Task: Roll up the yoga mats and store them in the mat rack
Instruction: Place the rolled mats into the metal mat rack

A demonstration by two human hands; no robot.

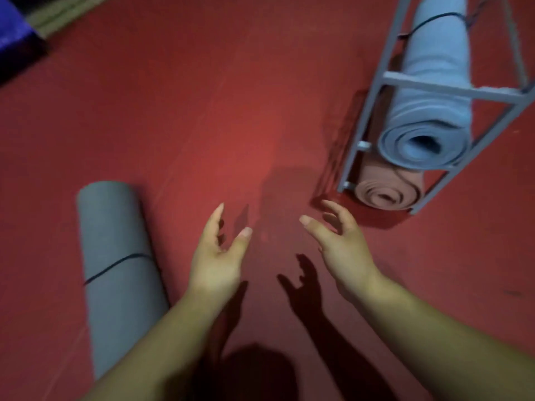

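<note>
A rolled grey yoga mat (115, 267) bound by a thin black band lies on the red floor at the lower left. The grey metal mat rack (373, 94) stands at the upper right. It holds a rolled light-blue mat (434, 91) on an upper level and a rolled pink mat (388, 192) below it. My left hand (217, 256) hovers over the floor just right of the grey mat, fingers relaxed, holding nothing. My right hand (341, 241) is spread and empty, its fingertips close to the rack's lower front corner by the pink mat.
Red floor (202, 111) fills most of the view. A purple-blue object (14, 36) and a pale strip lie at the top left corner. Shadows of my arms and head fall on the floor between my hands.
</note>
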